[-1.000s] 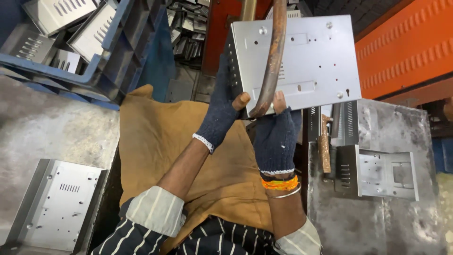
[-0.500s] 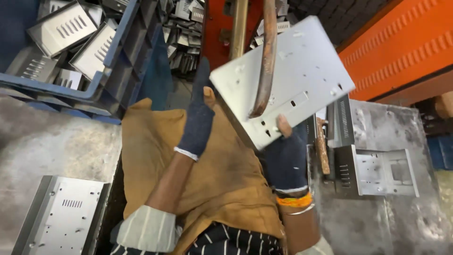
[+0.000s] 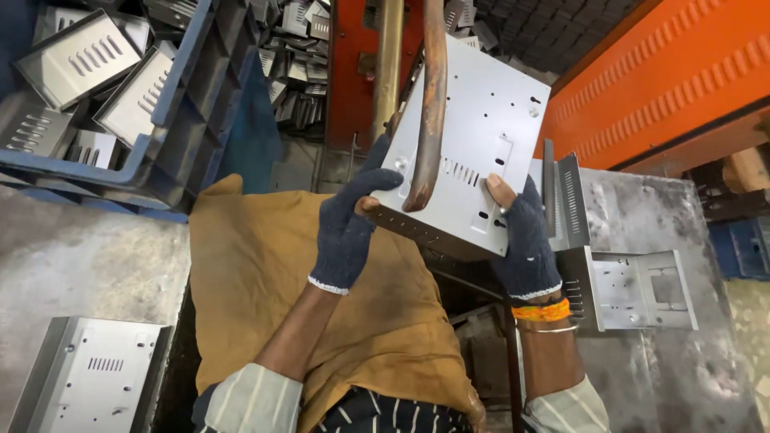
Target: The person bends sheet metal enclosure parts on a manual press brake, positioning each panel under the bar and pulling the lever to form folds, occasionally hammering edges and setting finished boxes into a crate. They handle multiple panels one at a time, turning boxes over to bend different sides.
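Observation:
Both my hands wear dark blue knitted gloves with the fingertips bare. My left hand [image 3: 346, 226] grips the lower left edge of a grey sheet-metal panel [image 3: 481, 128] that has slots and small holes. My right hand [image 3: 523, 240] holds the same panel at its lower right edge, thumb on the face. The panel is tilted, held up against a rusty curved copper arm [image 3: 429, 104] that hangs in front of it. A brass vertical rod [image 3: 388, 68] stands just left of that arm.
A blue crate [image 3: 172, 136] with several louvred metal parts sits at upper left. Another grey panel [image 3: 88, 385] lies at lower left. Bent brackets [image 3: 642, 289] rest on the steel table at right. A tan cloth [image 3: 273, 273] covers my lap. An orange machine body [image 3: 666, 72] is at upper right.
The panel has rotated and dropped lower against the copper arm. My left hand moved from behind the panel to its lower left edge; my right hand stayed on it.

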